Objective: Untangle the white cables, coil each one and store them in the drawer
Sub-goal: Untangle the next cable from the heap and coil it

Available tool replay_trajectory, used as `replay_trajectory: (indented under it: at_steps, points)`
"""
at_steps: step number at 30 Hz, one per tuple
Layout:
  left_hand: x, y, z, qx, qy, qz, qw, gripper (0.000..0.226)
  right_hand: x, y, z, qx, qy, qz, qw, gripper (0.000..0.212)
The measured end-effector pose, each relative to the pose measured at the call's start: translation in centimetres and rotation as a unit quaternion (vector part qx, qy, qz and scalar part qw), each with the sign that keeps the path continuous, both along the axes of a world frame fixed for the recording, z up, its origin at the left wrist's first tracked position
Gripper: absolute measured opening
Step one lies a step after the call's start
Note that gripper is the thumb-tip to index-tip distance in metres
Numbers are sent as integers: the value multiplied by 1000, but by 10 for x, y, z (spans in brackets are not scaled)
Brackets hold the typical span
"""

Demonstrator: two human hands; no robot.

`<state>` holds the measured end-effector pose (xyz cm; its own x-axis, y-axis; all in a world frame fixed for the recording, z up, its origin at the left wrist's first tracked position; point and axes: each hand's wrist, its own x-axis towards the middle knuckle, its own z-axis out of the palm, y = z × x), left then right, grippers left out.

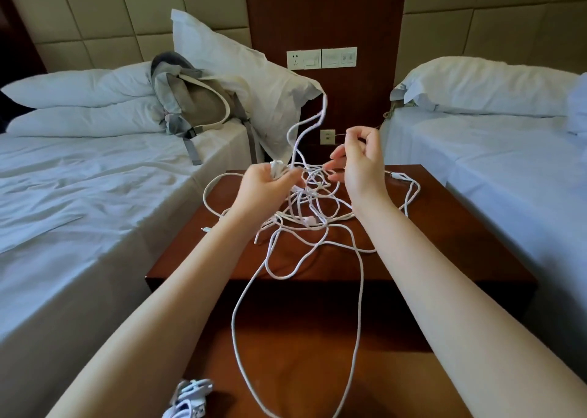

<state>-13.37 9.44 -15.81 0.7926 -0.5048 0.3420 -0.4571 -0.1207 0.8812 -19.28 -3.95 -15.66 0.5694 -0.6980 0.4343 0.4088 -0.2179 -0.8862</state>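
The white cables (313, 214) lie knotted at the frame's center on the wooden nightstand (444, 258), one long loop hanging past its front edge and cut off at the bottom. The left hand (263, 184) grips a bunched section. The right hand (360, 160) is half curled, its pinch hard to make out; no drawer shows.

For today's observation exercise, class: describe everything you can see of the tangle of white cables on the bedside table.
The tangle of white cables is thin, smooth, plastic-looking cord, knotted in a loose heap on the dark wooden bedside table. The left hand grips a bunched part; the right hand pinches near the knot. One strand rises in a wavy line above the hands. A long loop hangs over the table's front edge. Small connector ends show at both sides.
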Motion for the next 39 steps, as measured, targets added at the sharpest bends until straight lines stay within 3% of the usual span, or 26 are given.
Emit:
replay_trajectory:
  at_steps: [3, 6, 9, 12, 16, 20, 22, 25, 27, 32, 35, 39]
  points:
    - [8, 12, 6, -63, 27, 57, 996, 30, -9, 7, -16, -147, 70, -52, 985, 4]
    - [5, 21, 13, -82, 38, 58, 994, 32, -27, 20, -26, -329, 129, -39, 935, 1]
    - [-6, 27, 17, -78, 38, 52, 995, 31, -48, 38, -34, -452, 161, -8, 877, 6]
    - [-17, 35, 18, -82, 38, 50, 995, 33, -66, 62, -38, -507, 252, 60, 822, 9]
    - [-24, 50, 16, -82, 26, 46, 995, 33, -84, 96, -49, -539, 447, 249, 669, 20]
    - [-27, 61, 9, -85, 33, 43, 995, 36, -94, 124, -82, -544, 519, 346, 562, 38]
    - [-30, 65, 6, -83, 30, 44, 995, 31, -94, 131, -92, -561, 527, 352, 533, 35]
    - [-35, 69, 4, -70, 30, 54, 996, 28, -95, 130, -93, -577, 503, 341, 546, 14]
    - [-36, 71, 5, -67, 29, 59, 996, 27, -94, 125, -87, -569, 491, 325, 574, 7]
    - [-35, 67, 12, -88, 35, 62, 994, 34, -84, 92, -51, -478, 458, 209, 720, 7]
    - [-37, 59, 18, -74, 35, 56, 995, 32, -77, 64, -32, -363, 416, 127, 824, 11]
    - [-33, 43, 26, -53, 30, 57, 997, 29, -66, 36, -7, -245, 337, 40, 908, 9]
